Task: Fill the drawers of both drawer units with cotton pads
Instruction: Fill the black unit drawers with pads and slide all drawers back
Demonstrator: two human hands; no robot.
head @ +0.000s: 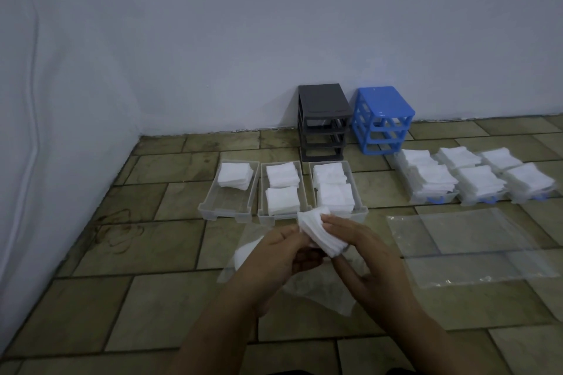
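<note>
I see both hands over tiled floor [158, 298]: left hand [275, 256] and right hand [362, 253] pinch fanned stack of cotton pads [316, 233], fingers curled round it. Just beyond stack: three clear drawers [227, 213], leftmost half filled. Behind drawers, against wall [213, 39]: grey drawer frame [323, 122], blue drawer frame [382, 120]. Right of drawers: three heaped drawers with blue handles [475, 179], flat plastic bags [475, 250].

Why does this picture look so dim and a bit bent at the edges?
Head view: the light is low and bluish, with no hard shadows; the wide lens curves the wall and floor tiles outward; the hands and the cotton pads they hold look soft; faint glare shows on the clear plastic bags.
</note>
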